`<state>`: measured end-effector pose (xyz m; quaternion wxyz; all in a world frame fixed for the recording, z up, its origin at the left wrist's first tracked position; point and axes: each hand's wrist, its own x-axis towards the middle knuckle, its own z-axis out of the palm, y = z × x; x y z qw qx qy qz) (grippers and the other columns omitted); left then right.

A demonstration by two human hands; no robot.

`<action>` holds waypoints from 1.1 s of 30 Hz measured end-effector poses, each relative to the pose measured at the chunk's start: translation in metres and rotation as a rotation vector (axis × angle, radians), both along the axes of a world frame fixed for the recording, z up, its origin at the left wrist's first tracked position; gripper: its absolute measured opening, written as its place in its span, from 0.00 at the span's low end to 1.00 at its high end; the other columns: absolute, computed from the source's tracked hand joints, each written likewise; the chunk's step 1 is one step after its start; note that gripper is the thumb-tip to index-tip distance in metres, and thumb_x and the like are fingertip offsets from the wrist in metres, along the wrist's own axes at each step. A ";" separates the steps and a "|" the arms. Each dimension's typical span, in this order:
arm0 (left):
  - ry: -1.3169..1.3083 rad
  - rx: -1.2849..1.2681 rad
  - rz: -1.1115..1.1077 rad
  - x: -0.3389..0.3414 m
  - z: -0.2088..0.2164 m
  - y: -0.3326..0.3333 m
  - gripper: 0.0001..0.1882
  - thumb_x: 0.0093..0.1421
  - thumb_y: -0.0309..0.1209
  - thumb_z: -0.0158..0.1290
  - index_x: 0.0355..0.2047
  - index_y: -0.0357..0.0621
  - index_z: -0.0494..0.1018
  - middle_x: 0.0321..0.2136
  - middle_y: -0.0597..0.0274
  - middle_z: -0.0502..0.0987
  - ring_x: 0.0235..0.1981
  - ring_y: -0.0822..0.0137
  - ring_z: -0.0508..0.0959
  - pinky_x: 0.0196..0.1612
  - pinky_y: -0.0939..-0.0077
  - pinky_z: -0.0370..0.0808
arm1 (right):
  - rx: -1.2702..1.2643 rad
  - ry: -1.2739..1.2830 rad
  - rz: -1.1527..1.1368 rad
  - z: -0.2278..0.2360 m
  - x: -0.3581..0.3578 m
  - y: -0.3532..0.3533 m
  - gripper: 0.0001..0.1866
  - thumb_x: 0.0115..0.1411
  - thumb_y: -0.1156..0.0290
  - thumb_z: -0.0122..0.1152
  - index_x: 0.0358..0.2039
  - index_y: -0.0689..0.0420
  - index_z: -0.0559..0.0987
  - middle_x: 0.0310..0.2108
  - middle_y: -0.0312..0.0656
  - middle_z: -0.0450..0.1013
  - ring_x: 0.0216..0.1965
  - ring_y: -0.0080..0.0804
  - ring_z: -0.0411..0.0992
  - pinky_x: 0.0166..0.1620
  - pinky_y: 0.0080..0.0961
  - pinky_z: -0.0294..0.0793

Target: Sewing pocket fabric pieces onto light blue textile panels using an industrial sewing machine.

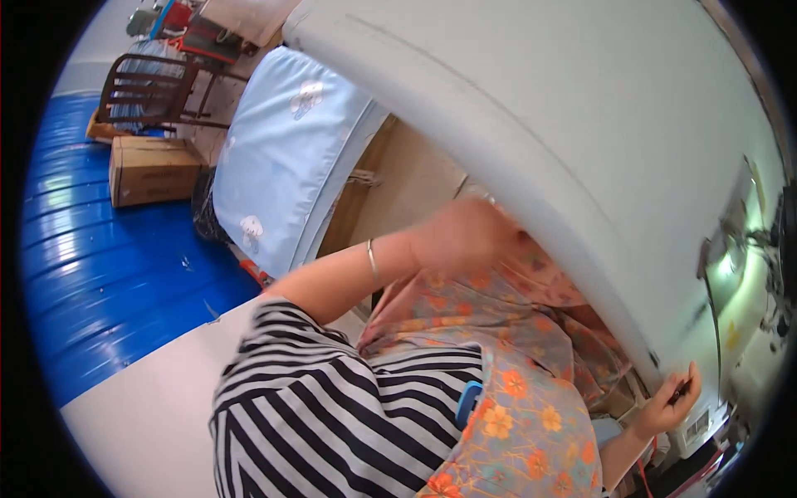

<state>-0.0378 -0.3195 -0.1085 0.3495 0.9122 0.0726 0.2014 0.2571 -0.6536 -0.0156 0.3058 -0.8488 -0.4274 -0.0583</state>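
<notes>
My left hand (469, 236), with a thin bracelet on its wrist, is in front of my flowered apron (506, 390), close to the near edge of a pale table (531, 108). Motion smears its fingers, so whether they grip anything is hidden. At the lower right my right hand (671, 404) is raised beside the same table edge. Its fingers are curled round a small dark object (681, 392), too small to name.
A sewing machine (780, 249) with a bright lamp stands on the table's right. Left of the table is a light blue printed cloth (290, 149). Beyond it are a cardboard box (156, 172), a wooden chair (145, 87) and a blue floor covering (124, 290).
</notes>
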 end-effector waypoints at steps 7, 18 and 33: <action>0.795 0.452 1.429 -0.249 -0.253 0.113 0.26 0.52 0.30 0.52 0.52 0.34 0.66 0.51 0.44 0.72 0.55 0.49 0.70 0.59 0.57 0.65 | -0.098 -0.023 0.151 0.009 -0.010 0.045 0.15 0.63 0.80 0.53 0.50 0.69 0.72 0.36 0.41 0.70 0.34 0.27 0.66 0.40 0.24 0.68; 1.198 -0.017 1.412 -0.292 -0.257 0.145 0.15 0.54 0.35 0.51 0.38 0.38 0.75 0.41 0.44 0.77 0.42 0.46 0.78 0.45 0.55 0.76 | -0.188 -0.244 0.052 0.018 0.007 0.011 0.12 0.64 0.81 0.51 0.48 0.67 0.74 0.45 0.44 0.74 0.43 0.31 0.71 0.49 0.26 0.70; 0.254 -0.178 1.848 -0.330 -0.223 0.169 0.17 0.61 0.35 0.43 0.35 0.32 0.75 0.37 0.40 0.79 0.40 0.47 0.78 0.46 0.59 0.73 | -0.176 -0.132 0.071 0.010 -0.008 0.050 0.12 0.65 0.78 0.52 0.47 0.65 0.75 0.40 0.42 0.74 0.38 0.27 0.70 0.45 0.23 0.70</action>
